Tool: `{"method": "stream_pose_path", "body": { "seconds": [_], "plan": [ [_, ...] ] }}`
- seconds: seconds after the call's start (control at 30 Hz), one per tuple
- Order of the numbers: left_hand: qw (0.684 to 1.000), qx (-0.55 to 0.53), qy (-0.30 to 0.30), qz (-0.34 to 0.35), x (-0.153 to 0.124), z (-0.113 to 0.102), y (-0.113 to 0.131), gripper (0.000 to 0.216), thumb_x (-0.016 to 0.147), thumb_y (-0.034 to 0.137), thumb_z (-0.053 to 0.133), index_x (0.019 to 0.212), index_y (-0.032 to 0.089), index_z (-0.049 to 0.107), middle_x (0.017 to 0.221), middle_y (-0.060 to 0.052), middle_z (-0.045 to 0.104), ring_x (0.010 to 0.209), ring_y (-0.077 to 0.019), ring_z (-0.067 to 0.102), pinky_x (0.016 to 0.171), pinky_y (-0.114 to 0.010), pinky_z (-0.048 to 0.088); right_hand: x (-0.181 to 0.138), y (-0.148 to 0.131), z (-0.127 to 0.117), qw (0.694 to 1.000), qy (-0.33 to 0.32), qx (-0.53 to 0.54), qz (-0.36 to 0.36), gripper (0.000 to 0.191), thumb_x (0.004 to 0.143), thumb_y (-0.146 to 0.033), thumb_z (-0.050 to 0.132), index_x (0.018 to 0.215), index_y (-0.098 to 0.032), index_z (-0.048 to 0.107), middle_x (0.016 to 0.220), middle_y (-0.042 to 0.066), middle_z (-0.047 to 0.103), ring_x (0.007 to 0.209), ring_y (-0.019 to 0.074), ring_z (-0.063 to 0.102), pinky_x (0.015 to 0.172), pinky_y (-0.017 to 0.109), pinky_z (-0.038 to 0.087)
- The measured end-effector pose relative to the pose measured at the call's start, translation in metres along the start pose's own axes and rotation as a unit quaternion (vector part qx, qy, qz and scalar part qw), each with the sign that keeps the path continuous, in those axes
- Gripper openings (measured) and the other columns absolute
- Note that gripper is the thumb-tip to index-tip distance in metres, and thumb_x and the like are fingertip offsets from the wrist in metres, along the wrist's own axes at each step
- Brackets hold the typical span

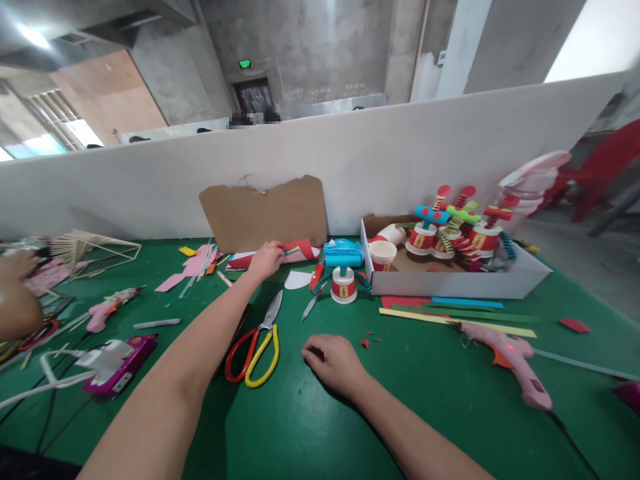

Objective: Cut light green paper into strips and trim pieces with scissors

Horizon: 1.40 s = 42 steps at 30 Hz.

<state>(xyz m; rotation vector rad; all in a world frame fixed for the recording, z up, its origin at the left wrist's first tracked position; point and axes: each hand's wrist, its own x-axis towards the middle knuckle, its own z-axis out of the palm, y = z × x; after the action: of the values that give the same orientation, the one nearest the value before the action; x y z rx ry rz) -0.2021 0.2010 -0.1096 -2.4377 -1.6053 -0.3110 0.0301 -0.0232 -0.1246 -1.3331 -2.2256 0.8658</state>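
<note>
My left hand (267,261) stretches to the back of the table, its fingers bent and closed on the red paper (301,250); the fingertips are partly hidden. My right hand (334,363) rests on the green tabletop, loosely curled with nothing visible in it. Between my arms lie large scissors (260,340) with one red and one yellow handle, blades partly apart. Beyond my right hand stands a paper-cup figure (344,287) with a blue top and coiled green arms. A white paper piece (298,280) lies near my left hand, and small red scraps (365,343) beside my right.
A white box (450,285) at the right holds several cup figures and a paper cup (383,253). Pink glue guns lie right (520,360) and left (103,313). A purple power strip (123,373) trails cables. Cardboard (265,213) leans on the partition. Another person's arm (17,300) enters at left.
</note>
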Motion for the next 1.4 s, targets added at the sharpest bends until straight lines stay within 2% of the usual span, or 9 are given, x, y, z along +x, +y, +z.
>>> {"method": "stream_pose_path", "body": {
  "seconds": [0.27, 0.43, 0.57, 0.7, 0.8, 0.9, 1.1, 1.23, 1.4],
  "plan": [
    [0.999, 0.015, -0.035, 0.005, 0.001, -0.004, -0.001, 0.021, 0.088, 0.021, 0.050, 0.081, 0.020, 0.070, 0.119, -0.005, 0.064, 0.104, -0.0205, 0.057, 0.094, -0.036, 0.046, -0.001, -0.001, 0.000, 1.000, -0.003, -0.003, -0.002, 0.016, 0.089, -0.024, 0.055, 0.088, -0.020, 0.071, 0.088, 0.004, 0.074, 0.083, 0.0167, 0.066, 0.069, 0.024, 0.039],
    [0.998, 0.020, -0.056, 0.005, 0.000, -0.007, 0.001, 0.022, 0.092, 0.033, 0.055, 0.102, 0.017, 0.064, 0.119, -0.008, 0.061, 0.105, -0.0194, 0.058, 0.092, -0.042, 0.048, -0.001, -0.001, 0.000, 1.000, -0.001, -0.002, -0.004, 0.017, 0.090, -0.024, 0.055, 0.088, -0.019, 0.071, 0.088, 0.005, 0.074, 0.083, 0.0167, 0.066, 0.069, 0.023, 0.039],
    [0.998, 0.024, -0.064, 0.002, -0.001, -0.010, 0.003, 0.024, 0.092, 0.034, 0.054, 0.108, 0.017, 0.062, 0.121, -0.008, 0.060, 0.105, -0.0196, 0.059, 0.092, -0.042, 0.049, 0.000, 0.000, 0.000, 1.000, -0.001, -0.006, -0.006, 0.017, 0.090, -0.024, 0.054, 0.088, -0.020, 0.071, 0.088, 0.004, 0.074, 0.083, 0.0167, 0.066, 0.069, 0.023, 0.039],
    [0.997, 0.029, -0.067, 0.002, -0.002, -0.011, 0.006, 0.021, 0.092, 0.033, 0.055, 0.101, 0.017, 0.064, 0.120, -0.008, 0.061, 0.106, -0.0195, 0.058, 0.093, -0.042, 0.048, 0.000, 0.001, 0.000, 1.000, 0.000, -0.005, -0.005, 0.017, 0.090, -0.025, 0.054, 0.087, -0.021, 0.071, 0.087, 0.004, 0.074, 0.082, 0.0162, 0.066, 0.068, 0.023, 0.039],
    [0.997, 0.033, -0.065, 0.004, -0.004, -0.011, 0.007, 0.017, 0.090, 0.024, 0.053, 0.087, 0.017, 0.068, 0.120, -0.007, 0.062, 0.104, -0.0196, 0.058, 0.092, -0.039, 0.047, 0.000, 0.001, 0.001, 1.000, 0.001, -0.004, -0.006, 0.017, 0.089, -0.026, 0.055, 0.087, -0.021, 0.071, 0.087, 0.003, 0.074, 0.082, 0.0161, 0.065, 0.068, 0.023, 0.039],
    [0.998, 0.037, -0.059, 0.004, -0.004, -0.011, 0.008, 0.023, 0.086, 0.018, 0.050, 0.075, 0.021, 0.070, 0.119, -0.004, 0.064, 0.103, -0.0200, 0.058, 0.090, -0.033, 0.046, 0.000, 0.002, 0.002, 1.000, 0.003, -0.001, -0.008, 0.017, 0.089, -0.025, 0.055, 0.086, -0.021, 0.071, 0.087, 0.003, 0.074, 0.082, 0.0159, 0.065, 0.068, 0.023, 0.039],
    [0.998, 0.042, -0.054, 0.000, -0.005, -0.009, 0.011, 0.019, 0.086, 0.021, 0.051, 0.083, 0.018, 0.070, 0.117, -0.006, 0.064, 0.101, -0.0198, 0.057, 0.090, -0.037, 0.046, -0.001, 0.001, 0.001, 1.000, 0.007, 0.002, -0.008, 0.017, 0.089, -0.025, 0.054, 0.086, -0.021, 0.071, 0.087, 0.003, 0.074, 0.081, 0.0158, 0.065, 0.068, 0.023, 0.039],
    [0.998, 0.042, -0.046, 0.000, -0.008, -0.008, 0.013, 0.024, 0.084, 0.019, 0.048, 0.076, 0.020, 0.071, 0.115, -0.007, 0.065, 0.099, -0.0208, 0.057, 0.089, -0.034, 0.045, -0.001, 0.001, 0.001, 1.000, 0.003, 0.001, -0.007, 0.017, 0.089, -0.025, 0.055, 0.087, -0.021, 0.071, 0.088, 0.003, 0.074, 0.082, 0.0159, 0.065, 0.068, 0.024, 0.039],
    [0.998, 0.039, -0.040, 0.005, -0.011, -0.009, 0.014, 0.027, 0.085, 0.024, 0.047, 0.076, 0.020, 0.073, 0.118, -0.008, 0.063, 0.099, -0.0234, 0.057, 0.089, -0.036, 0.046, -0.001, 0.001, 0.001, 1.000, 0.004, 0.000, -0.009, 0.017, 0.090, -0.025, 0.054, 0.087, -0.021, 0.071, 0.088, 0.003, 0.074, 0.082, 0.0159, 0.065, 0.069, 0.023, 0.039]
  ]
}}
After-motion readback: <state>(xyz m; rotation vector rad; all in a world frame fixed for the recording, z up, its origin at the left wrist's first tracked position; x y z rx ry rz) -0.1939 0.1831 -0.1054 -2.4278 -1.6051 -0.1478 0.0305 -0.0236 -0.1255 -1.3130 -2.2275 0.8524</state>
